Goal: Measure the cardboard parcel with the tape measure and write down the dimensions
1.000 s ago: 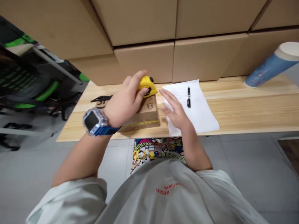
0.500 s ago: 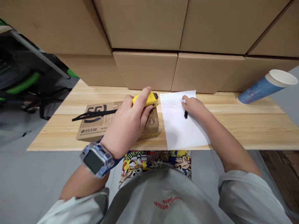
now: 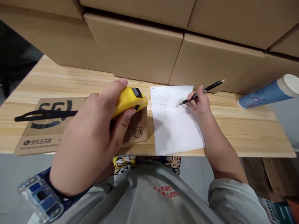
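A: What's moved since half a second ago?
B: Pen (image 3: pixel 213 86). It lay on the sheet of paper (image 3: pixel 177 130) under the right hand (image 3: pixel 202 102); now it's lifted aslant, dark tip down towards the writing, right of centre. Contact with the paper: can't tell.

A: Grip?
B: Right hand curled, fingers pinched round the pen. Left hand (image 3: pixel 90 133), large at centre-left, is wrapped about the yellow tape measure (image 3: pixel 128 99), thumb along its near side. No blade seen drawn out.

A: How far along?
B: Rows of small script fill the upper part of the sheet; too small to read. Lower part bare. My judgement: writing begun, page partly used. Whether more is wanted, the view doesn't say.

A: Containers?
B: Flat parcel (image 3: pixel 44 132), lower left, partly hidden behind the left hand, a black strap (image 3: pixel 58 114) across its top. Top face looks closed; contents unseen. Tape measure sits over its right end; touching or not, unclear.

A: Others?
B: Big cardboard boxes (image 3: pixel 140 49) stacked across the top of the frame, insides hidden. Blue cup (image 3: pixel 259 95), right edge, tilted in view; can't tell what it holds.
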A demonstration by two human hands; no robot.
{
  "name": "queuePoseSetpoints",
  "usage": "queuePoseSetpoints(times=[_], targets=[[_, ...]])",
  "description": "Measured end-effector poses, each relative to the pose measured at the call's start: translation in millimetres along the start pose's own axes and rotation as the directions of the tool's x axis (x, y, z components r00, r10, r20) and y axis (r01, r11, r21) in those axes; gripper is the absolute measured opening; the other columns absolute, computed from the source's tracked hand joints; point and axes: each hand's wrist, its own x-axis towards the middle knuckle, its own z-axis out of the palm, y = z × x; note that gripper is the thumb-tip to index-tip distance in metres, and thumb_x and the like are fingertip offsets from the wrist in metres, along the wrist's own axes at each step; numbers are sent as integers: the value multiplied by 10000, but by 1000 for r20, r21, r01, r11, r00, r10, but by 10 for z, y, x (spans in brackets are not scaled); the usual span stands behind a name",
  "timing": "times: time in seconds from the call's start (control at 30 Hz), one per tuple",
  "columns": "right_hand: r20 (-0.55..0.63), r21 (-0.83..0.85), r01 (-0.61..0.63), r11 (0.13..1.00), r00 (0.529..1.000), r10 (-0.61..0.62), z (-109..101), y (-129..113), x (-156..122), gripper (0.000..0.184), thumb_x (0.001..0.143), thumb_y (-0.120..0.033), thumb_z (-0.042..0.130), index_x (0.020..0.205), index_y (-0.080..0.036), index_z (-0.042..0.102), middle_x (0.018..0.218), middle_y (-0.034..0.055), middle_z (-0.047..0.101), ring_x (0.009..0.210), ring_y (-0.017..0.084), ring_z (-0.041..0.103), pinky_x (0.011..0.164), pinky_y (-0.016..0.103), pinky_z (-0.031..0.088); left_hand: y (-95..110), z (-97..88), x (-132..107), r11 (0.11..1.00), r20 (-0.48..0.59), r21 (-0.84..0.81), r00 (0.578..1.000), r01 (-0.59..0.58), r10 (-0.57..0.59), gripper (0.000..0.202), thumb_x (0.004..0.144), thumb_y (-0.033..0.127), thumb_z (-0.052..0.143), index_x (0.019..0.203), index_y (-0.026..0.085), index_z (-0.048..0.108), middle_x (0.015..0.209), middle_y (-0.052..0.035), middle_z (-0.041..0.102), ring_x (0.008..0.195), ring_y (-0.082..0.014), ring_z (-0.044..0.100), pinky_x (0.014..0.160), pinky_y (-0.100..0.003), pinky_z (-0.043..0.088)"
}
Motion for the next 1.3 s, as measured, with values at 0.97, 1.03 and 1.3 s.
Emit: queuePoseSetpoints(times=[0.97,1.03,1.3], targets=[[93,-354,-168,920,972,214,92,129,16,149,648,-296,749,693,-190,654,468,-47,516,428,80,421,426,258,279,-21,58,-63,993,-104,-49,988,111,-115,587,994,491,463,1539,596,270,1409,96,547,1143,-213,620,975,-337,580],[79,-361,-167,918,975,208,102,128,12,149,630,-288,750,673,-190,646,475,-44,516,441,80,425,433,258,283,-8,57,-41,994,-94,-18,990,104,-105,583,1005,491,436,1545,598,241,1412,81,552,1137,-224,637,948,-357,589],[52,-252,-81,964,994,97,78,195,36,135,597,-260,754,617,-206,632,458,-45,512,407,81,419,420,253,284,-12,72,29,999,-75,44,997,-13,17,516,1045,459,381,1539,310,350,1443,-58,590,1259,-243,655,972,-356,594]])
